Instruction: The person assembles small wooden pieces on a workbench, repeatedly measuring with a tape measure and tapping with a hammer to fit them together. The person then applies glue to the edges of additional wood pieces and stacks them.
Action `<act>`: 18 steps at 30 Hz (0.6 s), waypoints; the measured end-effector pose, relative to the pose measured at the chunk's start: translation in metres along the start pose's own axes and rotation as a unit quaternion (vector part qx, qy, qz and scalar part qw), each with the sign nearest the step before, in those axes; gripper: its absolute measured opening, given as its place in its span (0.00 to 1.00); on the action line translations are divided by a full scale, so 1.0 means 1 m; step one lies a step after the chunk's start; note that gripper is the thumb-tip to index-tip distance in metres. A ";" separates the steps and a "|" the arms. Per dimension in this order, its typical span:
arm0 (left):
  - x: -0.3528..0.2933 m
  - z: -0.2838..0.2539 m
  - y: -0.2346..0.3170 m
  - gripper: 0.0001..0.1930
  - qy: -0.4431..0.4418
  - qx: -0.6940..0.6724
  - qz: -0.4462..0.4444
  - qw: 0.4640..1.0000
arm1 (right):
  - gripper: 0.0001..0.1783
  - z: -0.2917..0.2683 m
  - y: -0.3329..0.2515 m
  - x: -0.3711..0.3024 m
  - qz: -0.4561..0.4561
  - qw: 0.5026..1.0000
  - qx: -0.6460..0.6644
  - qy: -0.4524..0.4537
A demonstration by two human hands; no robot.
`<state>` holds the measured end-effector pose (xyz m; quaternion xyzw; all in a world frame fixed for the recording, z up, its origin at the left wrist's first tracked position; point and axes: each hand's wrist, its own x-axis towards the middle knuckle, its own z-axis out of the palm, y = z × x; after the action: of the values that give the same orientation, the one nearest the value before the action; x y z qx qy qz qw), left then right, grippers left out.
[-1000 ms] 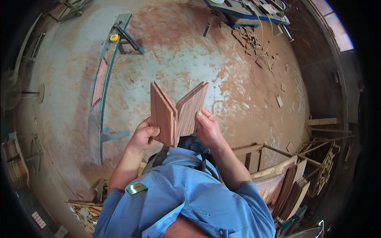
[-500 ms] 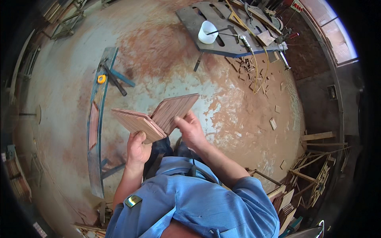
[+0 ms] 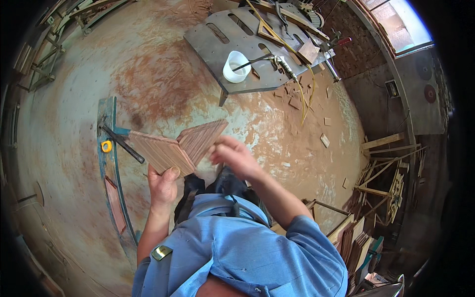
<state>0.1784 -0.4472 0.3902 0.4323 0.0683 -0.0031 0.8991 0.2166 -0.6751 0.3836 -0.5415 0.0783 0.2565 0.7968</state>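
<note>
My left hand (image 3: pixel 163 187) grips the lower edge of a striped brown wooden panel (image 3: pixel 161 151), its thumb on the front face. A second striped wooden panel (image 3: pixel 204 139) stands at an angle against it, the two meeting along a slanted seam in a V shape. Several thin layers show at the left panel's edge. Beside the right edge of the second panel is my right hand (image 3: pixel 235 158), with bent fingers. Blur and the panel's edge leave it unclear whether those fingers touch or hold the wood.
To the left is a narrow bench (image 3: pixel 110 166) with a hammer (image 3: pixel 123 144), a yellow tape measure (image 3: pixel 106 146) and a reddish wood piece (image 3: pixel 115 204). Ahead, a slotted metal table (image 3: pixel 208 44) bears a white tub (image 3: pixel 236 68) and an air gun (image 3: pixel 286 68). Scrap wood (image 3: pixel 381 183) is piled at right.
My right thumb has come off the second panel's face, and that hand now sits at its right edge. The view has swung, so the bench and metal table appear further left.
</note>
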 end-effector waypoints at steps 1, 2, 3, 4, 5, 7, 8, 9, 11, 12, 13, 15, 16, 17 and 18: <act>0.008 0.003 0.000 0.27 0.005 0.015 0.019 1.000 | 0.25 -0.024 -0.013 0.011 -0.018 0.997 -0.036 0.059; 0.018 0.003 -0.001 0.26 0.003 0.066 0.032 0.997 | 0.20 -0.050 -0.030 0.025 -0.060 0.985 -0.104 0.127; 0.028 -0.001 -0.001 0.26 0.005 0.115 0.045 0.992 | 0.20 -0.076 -0.049 0.041 -0.089 0.971 -0.107 0.194; 0.034 -0.004 -0.002 0.25 0.006 0.167 0.054 0.984 | 0.21 -0.108 -0.065 0.058 -0.107 0.962 -0.097 0.233; 0.038 -0.006 -0.004 0.25 0.006 0.200 0.061 0.978 | 0.20 -0.123 -0.088 0.074 -0.121 0.953 -0.106 0.258; 0.052 -0.003 -0.010 0.23 0.000 0.258 0.080 0.963 | 0.20 -0.159 -0.113 0.106 -0.134 0.947 -0.095 0.276; 0.059 0.005 -0.013 0.23 0.013 0.293 0.101 0.951 | 0.21 -0.174 -0.121 0.123 -0.134 0.948 -0.095 0.273; 0.068 0.015 -0.017 0.23 0.023 0.328 0.121 0.937 | 0.22 -0.187 -0.127 0.139 -0.113 0.954 -0.084 0.266; 0.083 0.037 -0.022 0.22 0.040 0.376 0.148 0.914 | 0.31 -0.206 -0.138 0.170 -0.063 0.968 -0.038 0.240; 0.089 0.049 -0.025 0.21 0.047 0.388 0.152 0.908 | 0.29 -0.212 -0.141 0.182 -0.046 0.971 -0.026 0.235; 0.095 0.058 -0.030 0.21 0.053 0.399 0.156 0.902 | 0.28 -0.219 -0.142 0.193 -0.038 0.975 -0.031 0.219; 0.102 0.063 -0.044 0.26 0.047 0.437 0.177 0.880 | 0.25 -0.227 -0.141 0.210 -0.026 0.982 -0.015 0.187; 0.104 0.066 -0.051 0.28 0.044 0.456 0.187 0.869 | 0.23 -0.225 -0.143 0.213 -0.041 0.982 -0.010 0.184; 0.107 0.070 -0.056 0.28 0.031 0.478 0.196 0.856 | 0.23 -0.228 -0.144 0.216 -0.031 0.985 -0.021 0.170; 0.111 0.073 -0.058 0.28 0.019 0.503 0.205 0.840 | 0.24 -0.227 -0.146 0.220 -0.023 0.987 -0.031 0.154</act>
<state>0.2929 -0.5350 0.3764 0.8289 -0.0163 0.1559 0.5370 0.5113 -0.8500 0.3241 -0.6007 0.1795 0.1545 0.7636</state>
